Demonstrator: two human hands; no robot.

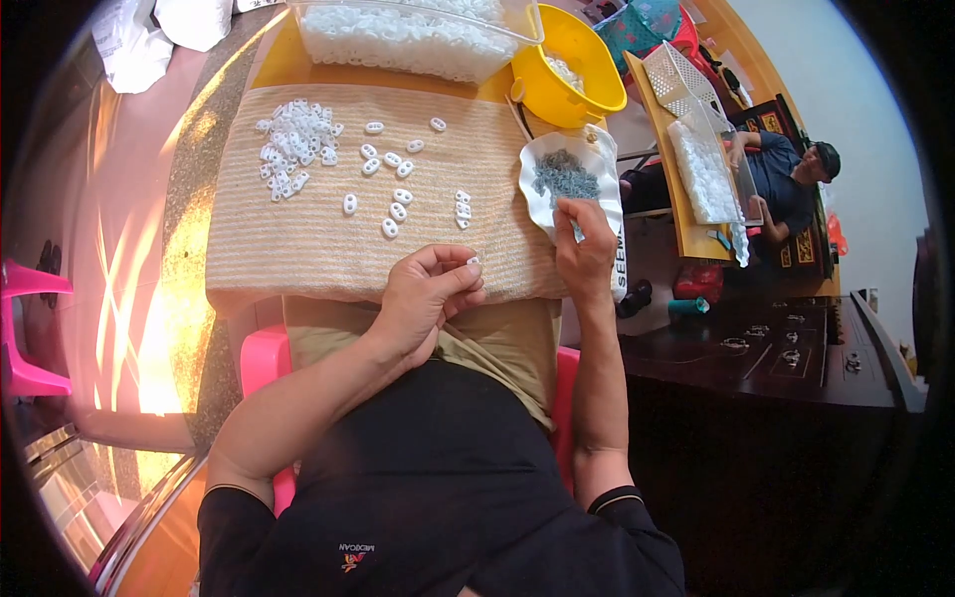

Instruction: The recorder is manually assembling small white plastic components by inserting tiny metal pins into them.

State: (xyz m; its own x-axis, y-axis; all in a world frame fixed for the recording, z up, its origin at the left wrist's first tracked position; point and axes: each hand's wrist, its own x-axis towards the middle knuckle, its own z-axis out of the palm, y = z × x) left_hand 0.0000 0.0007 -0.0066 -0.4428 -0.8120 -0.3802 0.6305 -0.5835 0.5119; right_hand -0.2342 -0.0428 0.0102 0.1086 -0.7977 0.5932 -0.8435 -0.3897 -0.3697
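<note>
My left hand is closed in a pinch near the table's front edge. A small white plastic piece peeks out between its thumb and forefinger. Over the near side of a wavy-rimmed white dish, my right hand has thumb and fingers pressed together; whatever they hold is too small to make out. Many tiny grey-blue parts lie heaped in that dish. A short stack of small white pieces sits ahead of my left hand. Further left, several oval two-holed white pieces are scattered on the striped cloth.
A pile of white pieces lies at the cloth's left. Behind stand a clear bin of white parts and a yellow basin. At the right, a co-worker sits by another table with a clear box.
</note>
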